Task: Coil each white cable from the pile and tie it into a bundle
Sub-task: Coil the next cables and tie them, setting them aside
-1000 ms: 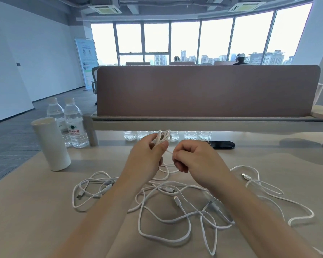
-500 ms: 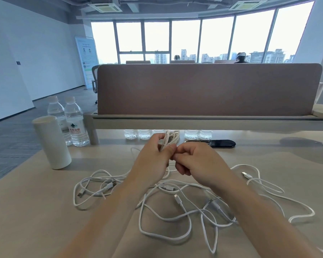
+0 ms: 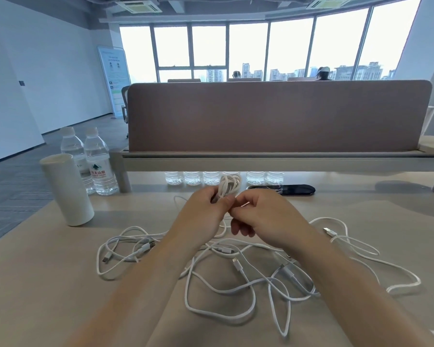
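Observation:
My left hand (image 3: 204, 214) grips a small coil of white cable (image 3: 229, 185), whose loops stick up above my fingers. My right hand (image 3: 266, 216) is right beside it, fingers curled, pinching the same cable's free strand where the two hands meet. Below and around my forearms a tangled pile of loose white cables (image 3: 236, 279) lies spread on the light wooden desk (image 3: 48, 284), with several plug ends showing. How the strand runs inside my hands is hidden.
A white cylinder (image 3: 67, 190) and two water bottles (image 3: 95, 162) stand at the left. More bottles (image 3: 193, 177) and a black flat object (image 3: 286, 189) sit under the raised shelf with its brown divider panel (image 3: 273, 116). People sit beyond it.
My hands have closed together and shifted slightly right and away from me. The coil in my left hand has grown a little thicker.

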Tool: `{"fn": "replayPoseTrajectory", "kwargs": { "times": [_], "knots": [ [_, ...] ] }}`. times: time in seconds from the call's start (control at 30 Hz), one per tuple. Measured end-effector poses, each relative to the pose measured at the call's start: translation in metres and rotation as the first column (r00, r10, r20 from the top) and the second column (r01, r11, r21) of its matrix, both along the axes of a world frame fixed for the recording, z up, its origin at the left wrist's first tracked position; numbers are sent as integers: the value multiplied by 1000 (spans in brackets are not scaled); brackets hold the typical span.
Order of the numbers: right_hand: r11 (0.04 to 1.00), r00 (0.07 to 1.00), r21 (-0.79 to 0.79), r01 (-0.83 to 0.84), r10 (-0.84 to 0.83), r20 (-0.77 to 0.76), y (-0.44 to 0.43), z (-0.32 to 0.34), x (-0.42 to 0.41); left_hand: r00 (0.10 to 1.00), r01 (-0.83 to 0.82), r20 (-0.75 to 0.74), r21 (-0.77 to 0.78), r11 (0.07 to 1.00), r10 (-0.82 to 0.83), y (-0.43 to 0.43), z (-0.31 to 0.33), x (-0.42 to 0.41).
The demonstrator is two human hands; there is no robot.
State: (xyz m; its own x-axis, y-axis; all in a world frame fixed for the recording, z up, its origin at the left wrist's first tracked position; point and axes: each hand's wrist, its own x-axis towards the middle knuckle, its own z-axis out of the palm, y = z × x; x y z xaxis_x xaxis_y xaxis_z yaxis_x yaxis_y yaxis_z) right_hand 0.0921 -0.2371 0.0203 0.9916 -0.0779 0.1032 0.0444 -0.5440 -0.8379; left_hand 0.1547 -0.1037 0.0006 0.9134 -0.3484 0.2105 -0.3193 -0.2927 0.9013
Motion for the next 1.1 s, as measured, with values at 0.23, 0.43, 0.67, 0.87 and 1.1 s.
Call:
{"fn": "replayPoseTrajectory", "kwargs": {
  "times": [0.23, 0.43, 0.67, 0.87, 1.1],
  "knots": [
    [994, 994, 55, 98, -101, 51, -7, -2, 3, 964, 129, -203, -215, 968, -174, 2, 6, -5],
    [985, 983, 84, 150, -157, 93, -10, -7, 7, 916, 162, -314, -275, 948, -248, 6, 3, 2],
    [985, 979, -55, 163, -155, 136, -12, -9, 11, 981, 105, -152, -94, 990, -118, 4, 0, 5],
    [989, 983, -39, 141, -135, 124, -9, -11, 12, 985, 113, -124, -46, 993, -118, 0, -4, 4],
    [995, 991, 42, 94, -98, 88, -8, -8, 9, 988, 104, -111, -65, 992, -111, 2, -6, 5]
  ]
}}
